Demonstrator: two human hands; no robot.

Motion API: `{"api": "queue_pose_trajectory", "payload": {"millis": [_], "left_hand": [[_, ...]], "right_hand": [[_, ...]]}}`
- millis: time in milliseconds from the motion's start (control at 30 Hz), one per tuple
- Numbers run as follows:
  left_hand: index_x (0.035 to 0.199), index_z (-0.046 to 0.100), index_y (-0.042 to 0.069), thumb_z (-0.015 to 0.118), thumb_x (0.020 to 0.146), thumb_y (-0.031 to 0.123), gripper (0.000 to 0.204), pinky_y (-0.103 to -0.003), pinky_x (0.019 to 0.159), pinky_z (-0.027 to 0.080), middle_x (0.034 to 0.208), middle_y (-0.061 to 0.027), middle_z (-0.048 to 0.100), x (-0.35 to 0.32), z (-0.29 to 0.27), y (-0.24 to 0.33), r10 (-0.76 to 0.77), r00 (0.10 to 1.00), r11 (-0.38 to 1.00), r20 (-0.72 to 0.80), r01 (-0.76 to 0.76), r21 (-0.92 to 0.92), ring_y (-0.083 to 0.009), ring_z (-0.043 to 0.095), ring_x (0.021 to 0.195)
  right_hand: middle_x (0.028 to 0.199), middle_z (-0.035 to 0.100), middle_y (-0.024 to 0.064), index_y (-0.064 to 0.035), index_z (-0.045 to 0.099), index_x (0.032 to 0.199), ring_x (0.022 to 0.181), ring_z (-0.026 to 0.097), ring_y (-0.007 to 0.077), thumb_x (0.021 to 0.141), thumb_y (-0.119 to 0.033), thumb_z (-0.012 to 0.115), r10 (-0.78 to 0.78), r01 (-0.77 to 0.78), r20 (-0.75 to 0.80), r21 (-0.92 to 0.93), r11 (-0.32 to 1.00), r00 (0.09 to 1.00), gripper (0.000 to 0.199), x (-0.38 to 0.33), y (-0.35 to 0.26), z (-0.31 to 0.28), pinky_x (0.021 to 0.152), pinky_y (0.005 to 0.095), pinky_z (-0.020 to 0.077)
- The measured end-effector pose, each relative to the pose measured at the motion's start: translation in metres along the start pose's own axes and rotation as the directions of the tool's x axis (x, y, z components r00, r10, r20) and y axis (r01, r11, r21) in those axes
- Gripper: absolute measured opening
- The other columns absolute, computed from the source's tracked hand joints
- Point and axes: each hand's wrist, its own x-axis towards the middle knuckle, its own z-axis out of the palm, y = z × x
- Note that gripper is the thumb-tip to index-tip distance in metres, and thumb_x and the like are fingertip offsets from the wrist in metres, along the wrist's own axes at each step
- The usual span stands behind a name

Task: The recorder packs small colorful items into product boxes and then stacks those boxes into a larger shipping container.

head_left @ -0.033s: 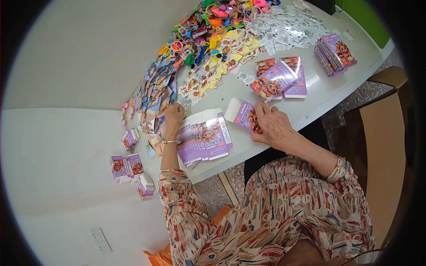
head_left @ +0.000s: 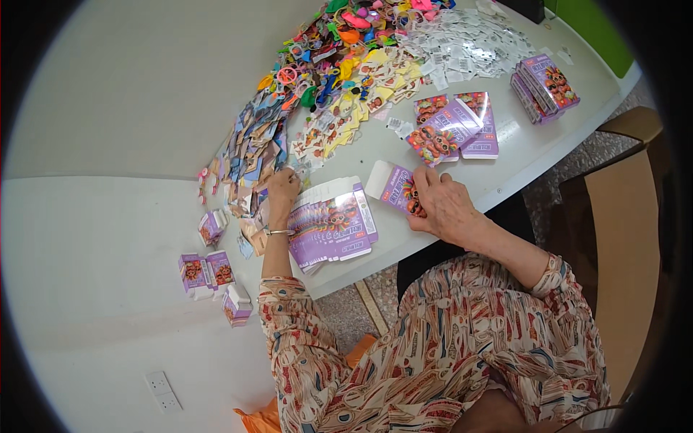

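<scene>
My right hand [head_left: 446, 206] grips a small purple carton [head_left: 394, 185] printed with cartoon figures; its white end flap sticks out to the left. My left hand [head_left: 284, 189], with a bangle at the wrist, is curled at the near edge of a heap of small blue and tan cards [head_left: 253, 148]. Its fingertips are pressed together, and what they pinch, if anything, is hidden. Between the hands lies a fanned stack of flat purple cartons [head_left: 328, 234]. Beyond my right hand, several purple cartons [head_left: 444, 133] overlap on the white table [head_left: 520, 162].
Colourful small toys [head_left: 346, 32] are heaped at the back, beside yellow picture cards [head_left: 390, 72] and clear printed packets [head_left: 469, 47]. Purple boxes [head_left: 546, 86] stand at the far right. More small boxes [head_left: 206, 270] sit at the left by the wall. A wooden chair [head_left: 621, 231] is at right.
</scene>
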Motion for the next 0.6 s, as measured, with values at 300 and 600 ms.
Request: {"api": "queue_pose_trajectory", "payload": {"millis": [300,600], "left_hand": [[0.097,0.067,-0.001,0.063,0.088,0.011,0.016,-0.023,0.063,0.053,0.082,-0.0019,0.064,0.021,-0.079,0.145,-0.146,0.919,0.513,0.368,0.388,-0.766,-0.0095,0.061,0.069],[0.098,0.067,-0.001,0.066,0.086,0.011,0.017,-0.022,0.059,0.053,0.080,-0.0023,0.065,0.027,-0.059,0.171,0.069,0.805,0.418,0.589,0.512,-0.750,-0.0083,0.061,0.070]], "right_hand": [[0.098,0.055,0.0231,0.0048,0.038,0.116,0.081,0.061,0.0391,0.067,-0.032,0.077,0.023,-0.028,0.070,0.076,0.997,0.997,0.073,0.005,0.004,-0.004,0.070,0.0448,0.0516],[0.099,0.057,0.0257,0.0054,0.036,0.119,0.083,0.061,0.0411,0.069,-0.034,0.076,-0.024,0.016,0.065,0.121,0.992,0.998,0.075,-0.001,0.007,-0.008,0.072,0.0461,0.0504]]}}
